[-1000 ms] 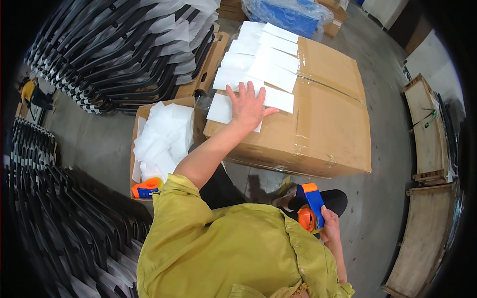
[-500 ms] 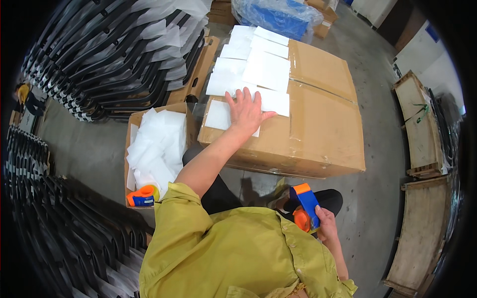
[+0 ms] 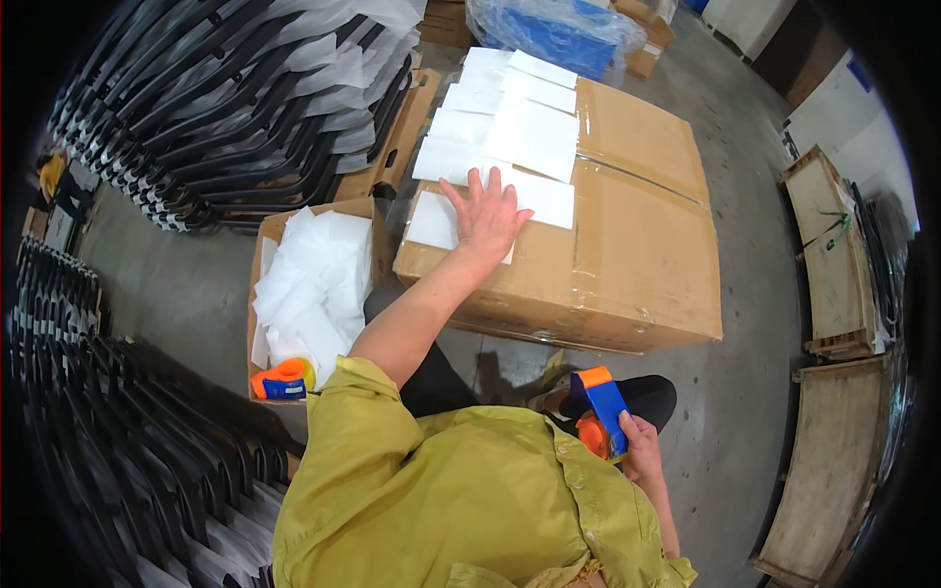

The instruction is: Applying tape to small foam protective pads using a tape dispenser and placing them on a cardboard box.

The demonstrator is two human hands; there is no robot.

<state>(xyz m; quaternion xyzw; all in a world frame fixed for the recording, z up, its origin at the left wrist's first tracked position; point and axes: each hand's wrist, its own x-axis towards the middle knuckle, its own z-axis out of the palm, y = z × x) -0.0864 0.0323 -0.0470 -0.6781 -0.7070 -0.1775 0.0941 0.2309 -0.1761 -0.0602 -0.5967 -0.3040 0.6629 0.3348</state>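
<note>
My left hand (image 3: pixel 485 218) lies with fingers spread on white foam sheets (image 3: pixel 531 137) that overlap in rows across the left half of a large cardboard box (image 3: pixel 642 255). Its palm covers part of the nearest sheets. Down by my right knee, my right hand (image 3: pixel 640 443) grips a blue and orange tape dispenser (image 3: pixel 606 404), held away from the box. A smaller open carton (image 3: pixel 383 240) left of the large box is heaped with loose white foam pieces (image 3: pixel 319 269). At its near corner rests a second orange and blue tape dispenser (image 3: pixel 282 378).
Black bent metal frames (image 3: pixel 211 127) with white wrapping are stacked at the far left, and more frames (image 3: pixel 127 421) stand at the near left. Wooden crates (image 3: pixel 828 461) line the right side. Behind the box sits a blue container (image 3: pixel 559 39) under clear plastic.
The view has shifted slightly. My left hand stays on the foam sheets with little movement, and my right hand still holds the tape dispenser low.
</note>
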